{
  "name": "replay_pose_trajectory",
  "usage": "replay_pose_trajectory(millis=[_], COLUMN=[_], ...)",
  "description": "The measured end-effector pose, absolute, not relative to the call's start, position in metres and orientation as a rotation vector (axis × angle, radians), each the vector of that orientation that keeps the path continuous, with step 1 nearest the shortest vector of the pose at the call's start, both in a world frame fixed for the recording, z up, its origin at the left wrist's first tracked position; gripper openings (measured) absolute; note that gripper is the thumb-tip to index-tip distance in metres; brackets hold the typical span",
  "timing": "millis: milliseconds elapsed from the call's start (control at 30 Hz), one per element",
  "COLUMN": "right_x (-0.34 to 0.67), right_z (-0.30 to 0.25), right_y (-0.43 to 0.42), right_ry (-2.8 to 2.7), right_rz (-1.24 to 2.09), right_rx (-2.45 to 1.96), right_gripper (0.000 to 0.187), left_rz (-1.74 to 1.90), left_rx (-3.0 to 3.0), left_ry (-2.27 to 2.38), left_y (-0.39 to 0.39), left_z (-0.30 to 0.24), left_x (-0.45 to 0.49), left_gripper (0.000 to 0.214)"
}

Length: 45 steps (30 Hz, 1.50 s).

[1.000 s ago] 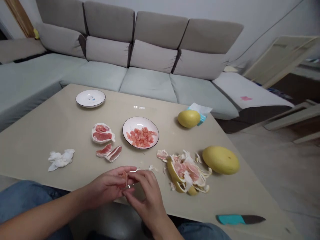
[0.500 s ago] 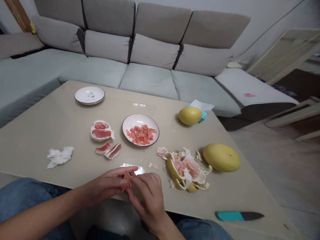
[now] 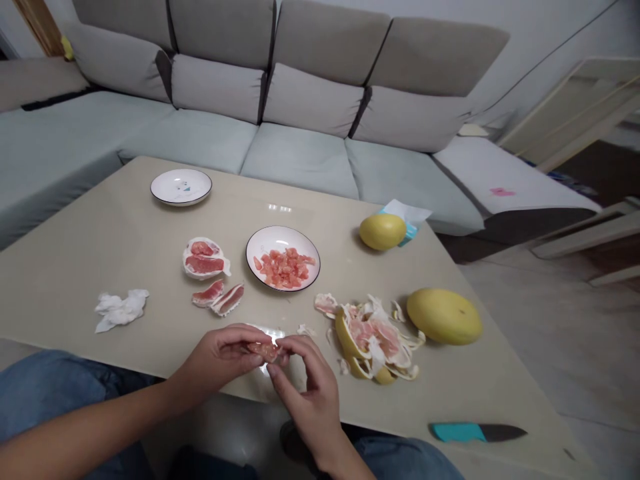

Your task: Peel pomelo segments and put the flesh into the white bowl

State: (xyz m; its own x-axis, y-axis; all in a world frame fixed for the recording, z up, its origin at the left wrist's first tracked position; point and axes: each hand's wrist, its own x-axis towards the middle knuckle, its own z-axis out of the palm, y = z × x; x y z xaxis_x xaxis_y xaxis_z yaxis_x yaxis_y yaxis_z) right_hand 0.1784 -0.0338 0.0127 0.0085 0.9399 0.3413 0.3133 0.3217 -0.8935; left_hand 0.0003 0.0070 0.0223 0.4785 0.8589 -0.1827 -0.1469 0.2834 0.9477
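Note:
My left hand [image 3: 223,360] and my right hand [image 3: 305,390] meet over the near edge of the beige table [image 3: 90,253]. Both pinch one small pink piece of pomelo flesh [image 3: 266,349] between their fingertips. Just beyond them stands a white plate [image 3: 260,243] with several pink pomelo chunks [image 3: 284,268]. To its left lie peeled pomelo segments [image 3: 205,261] and two thinner slices [image 3: 220,297]. A heap of yellow peel and white pith [image 3: 373,340] lies right of my hands.
Two whole yellow pomelos [image 3: 444,315] [image 3: 383,231] sit at the right, the far one beside a tissue pack [image 3: 407,217]. A teal-handled knife [image 3: 475,432] lies at the near right edge. A crumpled tissue [image 3: 120,308] and an empty plate [image 3: 181,186] are left. A grey sofa [image 3: 300,100] stands behind.
My hands have turned the pink piece from upright to lying flat between the fingertips. The view has shifted slightly; nothing on the table has moved.

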Motion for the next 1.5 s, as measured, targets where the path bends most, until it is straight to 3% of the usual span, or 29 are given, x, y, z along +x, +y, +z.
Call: replay_pose_trajectory(millis=[467, 633, 700, 800, 1100, 1500], right_x=[0.182, 0.18, 0.18, 0.18, 0.179, 0.181], right_z=[0.024, 0.022, 0.022, 0.021, 0.023, 0.024], right_y=[-0.039, -0.039, -0.04, -0.04, -0.044, -0.052], right_ry=[-1.533, -1.485, -1.468, -1.464, -1.484, -1.715], right_rz=[0.766, 0.814, 0.843, 0.891, 0.927, 0.707], right_rx=[-1.093, -1.091, -1.086, -1.09, -1.073, -1.043], right_gripper=[0.013, 0.01, 0.009, 0.011, 0.018, 0.017], left_rz=[0.809, 0.729, 0.736, 0.749, 0.646, 0.661], left_rx=[1.121, 1.03, 1.056, 1.098, 0.92, 0.704], left_ry=[0.818, 0.719, 0.715, 0.711, 0.66, 0.694], left_y=[0.004, 0.001, 0.001, 0.002, 0.001, -0.006], left_z=[0.02, 0.019, 0.019, 0.018, 0.013, 0.012], left_x=[-0.002, 0.001, 0.002, 0.003, 0.003, 0.006], left_gripper=[0.02, 0.035, 0.03, 0.019, 0.018, 0.028])
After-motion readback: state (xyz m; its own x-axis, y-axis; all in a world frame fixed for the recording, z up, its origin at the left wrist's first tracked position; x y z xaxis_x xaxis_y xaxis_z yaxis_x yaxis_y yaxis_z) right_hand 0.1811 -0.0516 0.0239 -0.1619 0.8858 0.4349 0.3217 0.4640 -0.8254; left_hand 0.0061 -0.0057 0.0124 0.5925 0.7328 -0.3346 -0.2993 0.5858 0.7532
